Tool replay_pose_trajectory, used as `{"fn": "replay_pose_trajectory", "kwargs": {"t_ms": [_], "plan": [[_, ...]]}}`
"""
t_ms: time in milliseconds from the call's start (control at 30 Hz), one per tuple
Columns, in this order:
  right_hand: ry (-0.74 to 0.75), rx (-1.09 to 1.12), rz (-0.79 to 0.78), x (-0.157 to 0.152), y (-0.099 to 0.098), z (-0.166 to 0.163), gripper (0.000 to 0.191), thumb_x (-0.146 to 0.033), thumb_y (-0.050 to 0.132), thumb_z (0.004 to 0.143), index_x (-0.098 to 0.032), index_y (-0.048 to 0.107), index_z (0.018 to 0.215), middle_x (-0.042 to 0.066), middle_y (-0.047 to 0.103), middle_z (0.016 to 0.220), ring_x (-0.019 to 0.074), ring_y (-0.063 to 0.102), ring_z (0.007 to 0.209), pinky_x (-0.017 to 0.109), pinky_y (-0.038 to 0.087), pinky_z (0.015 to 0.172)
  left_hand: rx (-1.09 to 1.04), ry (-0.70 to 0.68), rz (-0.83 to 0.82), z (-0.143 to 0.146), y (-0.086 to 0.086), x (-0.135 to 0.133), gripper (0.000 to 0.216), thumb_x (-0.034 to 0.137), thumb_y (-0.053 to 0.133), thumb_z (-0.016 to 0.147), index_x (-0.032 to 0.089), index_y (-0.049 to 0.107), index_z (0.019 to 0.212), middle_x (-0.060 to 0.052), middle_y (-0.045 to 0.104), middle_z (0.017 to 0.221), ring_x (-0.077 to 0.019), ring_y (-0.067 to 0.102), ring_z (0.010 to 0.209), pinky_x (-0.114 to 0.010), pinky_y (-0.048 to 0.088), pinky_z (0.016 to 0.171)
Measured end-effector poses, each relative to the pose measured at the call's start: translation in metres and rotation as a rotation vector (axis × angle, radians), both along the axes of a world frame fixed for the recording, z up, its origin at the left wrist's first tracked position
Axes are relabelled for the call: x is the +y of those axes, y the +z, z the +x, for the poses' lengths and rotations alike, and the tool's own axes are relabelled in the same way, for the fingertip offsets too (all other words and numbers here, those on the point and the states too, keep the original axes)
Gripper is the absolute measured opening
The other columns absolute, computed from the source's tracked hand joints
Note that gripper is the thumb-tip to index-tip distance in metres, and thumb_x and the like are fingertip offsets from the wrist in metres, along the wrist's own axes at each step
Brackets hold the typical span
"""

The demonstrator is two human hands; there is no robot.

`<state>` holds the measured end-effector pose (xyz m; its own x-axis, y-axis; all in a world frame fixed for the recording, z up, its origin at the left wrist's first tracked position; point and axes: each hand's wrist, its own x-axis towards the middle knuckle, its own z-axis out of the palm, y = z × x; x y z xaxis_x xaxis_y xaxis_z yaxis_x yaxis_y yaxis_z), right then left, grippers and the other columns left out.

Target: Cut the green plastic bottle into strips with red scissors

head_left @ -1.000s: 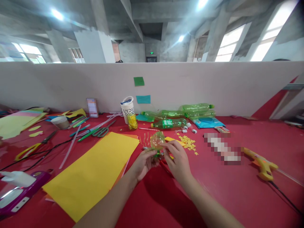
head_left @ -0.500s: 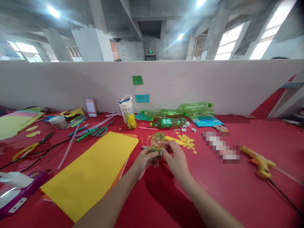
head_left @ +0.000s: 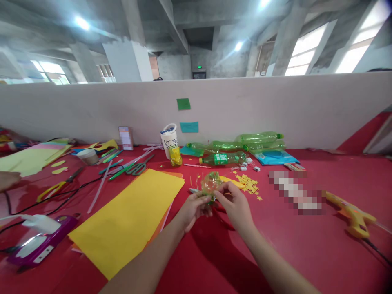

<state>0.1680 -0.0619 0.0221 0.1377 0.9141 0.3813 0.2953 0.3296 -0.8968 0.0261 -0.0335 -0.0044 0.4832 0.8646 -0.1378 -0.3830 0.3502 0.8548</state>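
A clear green piece of plastic bottle with a rounded, crinkled shape is held up over the red table. My left hand grips its lower edge from the left, fingers curled beneath. On the right side, the thumb and fingers of my right hand pinch its edge. Part of the piece is hidden by my fingers. Just beyond lie many yellow paper stars and a yellow object. Scissors with red handles lie partly hidden under my hands.
Yellow paper sheets lie at left, near grey-handled scissors and a purple power strip. Green bottles and a white cup stand or lie at the back. A yellow glue gun lies right. Another person's hand is at the left edge.
The whole view has swung left, so the table's things appear farther right. Another person's hand has come in at the left edge. Both my hands stay on the bottle piece.
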Motion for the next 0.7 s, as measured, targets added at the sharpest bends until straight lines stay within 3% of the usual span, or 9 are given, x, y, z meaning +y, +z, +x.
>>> {"fn": "replay_pose_trajectory", "kwargs": {"t_ms": [200, 333, 567, 700], "plan": [[0.049, -0.183, 0.175, -0.0042, 0.0021, -0.0003, 0.013, -0.018, 0.056, 0.084, -0.022, 0.052, 0.072, 0.002, 0.058, 0.080, 0.0199, 0.054, 0.077, 0.031, 0.044, 0.070, -0.061, 0.015, -0.091, -0.0001, 0.0042, -0.0006, 0.014, 0.026, 0.067, 0.075, 0.013, 0.062, 0.076, 0.001, 0.060, 0.064, -0.0091, 0.055, 0.052, -0.023, 0.040, 0.054], [0.077, -0.267, 0.233, -0.0066, 0.0024, -0.0007, 0.014, -0.017, 0.055, 0.085, -0.022, 0.055, 0.072, 0.004, 0.062, 0.080, 0.0218, 0.054, 0.079, 0.033, 0.043, 0.071, -0.088, 0.040, -0.107, -0.0012, 0.0086, -0.0016, 0.015, 0.026, 0.070, 0.072, 0.013, 0.065, 0.076, 0.000, 0.061, 0.064, -0.0084, 0.054, 0.053, -0.023, 0.039, 0.054], [0.081, -0.275, 0.197, -0.0040, -0.0019, -0.0014, 0.016, -0.016, 0.059, 0.082, -0.022, 0.055, 0.068, 0.003, 0.064, 0.076, 0.0214, 0.058, 0.074, 0.031, 0.045, 0.067, -0.061, 0.055, -0.064, -0.0029, 0.0086, 0.0014, 0.018, 0.029, 0.067, 0.075, 0.012, 0.066, 0.078, -0.001, 0.061, 0.063, -0.0093, 0.054, 0.051, -0.023, 0.041, 0.053], [0.013, -0.208, 0.136, -0.0028, -0.0007, 0.0016, 0.015, -0.021, 0.056, 0.086, -0.021, 0.053, 0.072, 0.001, 0.062, 0.071, 0.0189, 0.061, 0.068, 0.028, 0.048, 0.062, -0.048, 0.002, -0.016, -0.0016, 0.0087, 0.0004, 0.018, 0.030, 0.064, 0.078, 0.012, 0.065, 0.079, -0.002, 0.062, 0.065, -0.0103, 0.056, 0.049, -0.023, 0.040, 0.051]]}}
